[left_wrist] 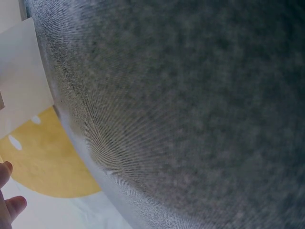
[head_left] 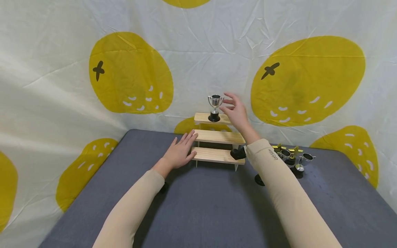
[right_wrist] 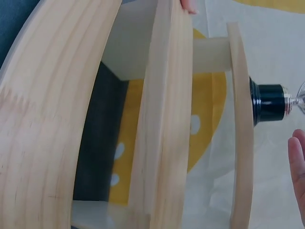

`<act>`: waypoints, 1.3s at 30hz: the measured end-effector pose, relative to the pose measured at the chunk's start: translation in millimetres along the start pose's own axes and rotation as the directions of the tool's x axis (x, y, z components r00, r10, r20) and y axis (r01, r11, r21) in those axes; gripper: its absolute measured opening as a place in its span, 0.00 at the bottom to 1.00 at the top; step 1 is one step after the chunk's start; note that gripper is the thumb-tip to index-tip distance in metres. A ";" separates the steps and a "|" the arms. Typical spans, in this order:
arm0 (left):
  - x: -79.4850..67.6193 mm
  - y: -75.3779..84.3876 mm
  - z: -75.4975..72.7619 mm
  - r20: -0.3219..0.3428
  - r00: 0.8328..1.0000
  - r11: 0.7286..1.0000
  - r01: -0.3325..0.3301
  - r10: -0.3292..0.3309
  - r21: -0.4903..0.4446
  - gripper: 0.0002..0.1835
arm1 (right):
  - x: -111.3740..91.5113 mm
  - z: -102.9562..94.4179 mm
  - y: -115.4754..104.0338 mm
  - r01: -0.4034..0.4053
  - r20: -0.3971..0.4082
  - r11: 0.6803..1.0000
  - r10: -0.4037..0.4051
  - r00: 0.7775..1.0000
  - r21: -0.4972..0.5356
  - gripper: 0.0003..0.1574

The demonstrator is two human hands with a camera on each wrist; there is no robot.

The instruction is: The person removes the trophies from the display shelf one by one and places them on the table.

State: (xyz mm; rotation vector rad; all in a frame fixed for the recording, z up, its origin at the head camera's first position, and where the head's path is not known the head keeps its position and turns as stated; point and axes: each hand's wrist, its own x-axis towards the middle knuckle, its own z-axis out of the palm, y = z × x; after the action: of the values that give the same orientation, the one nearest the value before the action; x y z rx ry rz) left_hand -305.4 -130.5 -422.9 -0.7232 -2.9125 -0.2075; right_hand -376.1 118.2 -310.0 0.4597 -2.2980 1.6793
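A small silver trophy cup [head_left: 215, 100] with two handles and a black base stands upright on the top step of a three-tier wooden stand [head_left: 218, 136]. Close beside its right handle is my right hand [head_left: 236, 112], thumb and fingers spread apart. In the right wrist view, the trophy's black base [right_wrist: 271, 102] sits on the top board, and the right fingers [right_wrist: 296, 160] show a gap from that base. My left hand [head_left: 179, 151] lies at the left end of the lower two steps, fingers extended. Its fingertips [left_wrist: 16, 205] show at the left wrist view's edge.
More trophies, silver cups [head_left: 299, 167] and ones with gold stars [head_left: 296, 150], stand on the grey table [head_left: 198, 210] to the right. Another black base [head_left: 259, 180] is partly hidden by the right sleeve [head_left: 279, 182]. Behind the stand hangs a white cloth [head_left: 192, 72] with yellow fruit shapes.
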 end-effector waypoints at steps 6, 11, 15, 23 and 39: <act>-1.2 0.7 0.6 -0.003 1.000 1.000 -0.001 0.001 -0.002 0.41 | 1.8 6.9 -4.2 0.010 0.004 1.000 -0.010 1.000 -0.007 0.35; -0.6 0.9 1.2 -0.013 1.000 1.000 -0.008 0.008 -0.001 0.41 | 3.5 11.2 -6.4 0.016 -0.011 1.000 -0.016 1.000 -0.017 0.34; 0.1 1.3 1.0 -0.012 1.000 1.000 -0.008 0.008 0.005 0.41 | 4.2 14.2 -6.0 0.034 -0.035 0.999 -0.034 0.999 0.002 0.30; 1.1 3.1 1.2 -0.013 1.000 1.000 -0.018 0.018 0.007 0.40 | 4.5 17.9 -4.0 0.050 -0.061 0.999 -0.049 0.997 0.021 0.26; 2.6 2.5 1.0 0.009 1.000 1.000 -0.004 0.004 0.013 0.41 | -10.1 3.5 -9.7 0.107 -0.017 0.994 -0.107 0.994 0.028 0.27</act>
State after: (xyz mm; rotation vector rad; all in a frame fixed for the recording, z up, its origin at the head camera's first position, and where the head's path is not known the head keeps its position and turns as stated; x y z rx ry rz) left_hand -306.6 -126.9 -423.1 -0.7304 -2.9174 -0.1859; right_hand -363.1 113.2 -306.5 0.5637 -2.1989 1.6613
